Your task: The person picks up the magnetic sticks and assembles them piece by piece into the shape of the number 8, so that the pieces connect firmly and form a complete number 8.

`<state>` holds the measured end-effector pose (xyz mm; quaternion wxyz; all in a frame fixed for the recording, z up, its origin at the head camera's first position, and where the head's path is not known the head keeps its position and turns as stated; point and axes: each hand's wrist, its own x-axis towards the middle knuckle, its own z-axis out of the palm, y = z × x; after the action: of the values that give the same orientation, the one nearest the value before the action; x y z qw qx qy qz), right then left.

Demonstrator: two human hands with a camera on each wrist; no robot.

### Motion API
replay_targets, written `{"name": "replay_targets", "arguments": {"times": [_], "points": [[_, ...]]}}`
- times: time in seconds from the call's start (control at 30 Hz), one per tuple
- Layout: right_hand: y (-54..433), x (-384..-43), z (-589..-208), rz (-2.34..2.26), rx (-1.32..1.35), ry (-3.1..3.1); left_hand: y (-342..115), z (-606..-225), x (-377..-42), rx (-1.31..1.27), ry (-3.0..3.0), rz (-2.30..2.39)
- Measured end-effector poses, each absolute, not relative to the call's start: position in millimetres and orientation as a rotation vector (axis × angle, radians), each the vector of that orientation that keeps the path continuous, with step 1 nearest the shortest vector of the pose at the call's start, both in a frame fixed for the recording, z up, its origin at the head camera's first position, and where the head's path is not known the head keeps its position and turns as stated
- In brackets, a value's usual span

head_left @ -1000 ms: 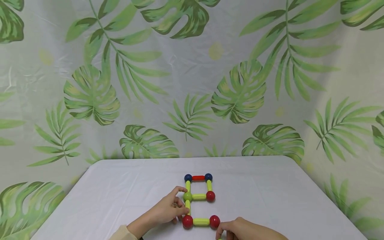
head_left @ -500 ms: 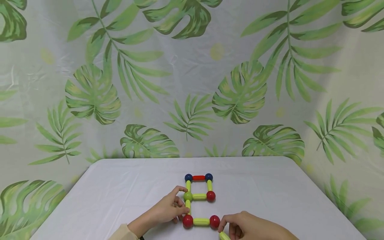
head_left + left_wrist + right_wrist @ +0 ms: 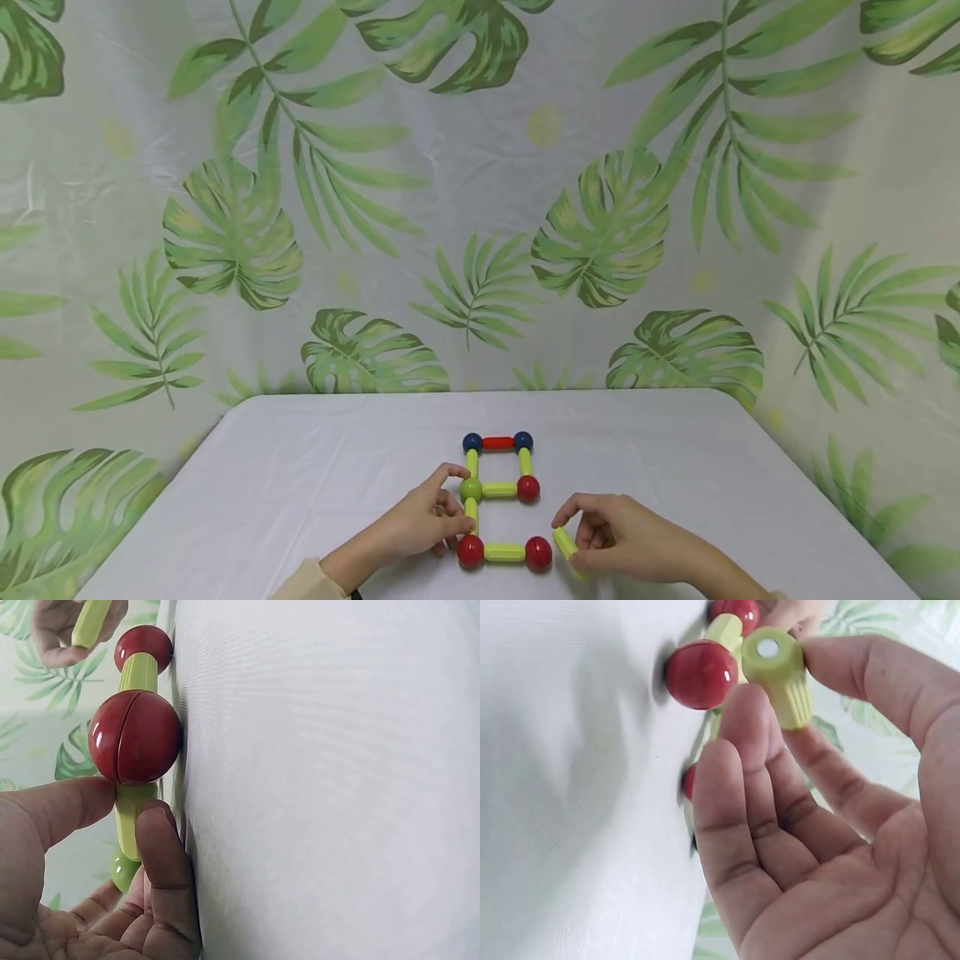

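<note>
Magnetic rods and balls lie joined on the white table. My left hand (image 3: pixel 420 521) pinches the yellow-green left rod (image 3: pixel 471 508) between the green ball (image 3: pixel 471 489) and the lower-left red ball (image 3: pixel 471 552); its index finger reaches to the green ball. To the right, my right hand (image 3: pixel 633 537) holds a loose yellow-green magnetic rod (image 3: pixel 564 543) between thumb and fingertips, tilted, just right of the lower-right red ball (image 3: pixel 538 553) and apart from it. The right wrist view shows a pale round magnet in the end of this rod (image 3: pixel 778 679).
Two blue balls (image 3: pixel 522 441) with a red rod (image 3: pixel 497 443) between them form the far side. A middle yellow-green rod (image 3: pixel 499 490) runs to another red ball (image 3: pixel 528 487). Behind the white table (image 3: pixel 337 450) hangs a leaf-patterned curtain (image 3: pixel 480 200).
My right hand has moved away from the table's near edge, bringing the loose rod fully into the head view beside the lower-right red ball. My left hand has stayed in place.
</note>
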<state>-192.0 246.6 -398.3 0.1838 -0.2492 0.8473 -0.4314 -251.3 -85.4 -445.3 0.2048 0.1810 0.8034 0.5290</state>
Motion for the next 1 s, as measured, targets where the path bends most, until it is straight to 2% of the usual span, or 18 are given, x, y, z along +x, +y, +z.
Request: {"name": "replay_targets", "arguments": {"times": [1.0], "points": [[223.3,-224.7,-410.3,-1.47,-0.347,2.493,-86.8,-442.4,-249.4,0.5,2.227,1.492]]}}
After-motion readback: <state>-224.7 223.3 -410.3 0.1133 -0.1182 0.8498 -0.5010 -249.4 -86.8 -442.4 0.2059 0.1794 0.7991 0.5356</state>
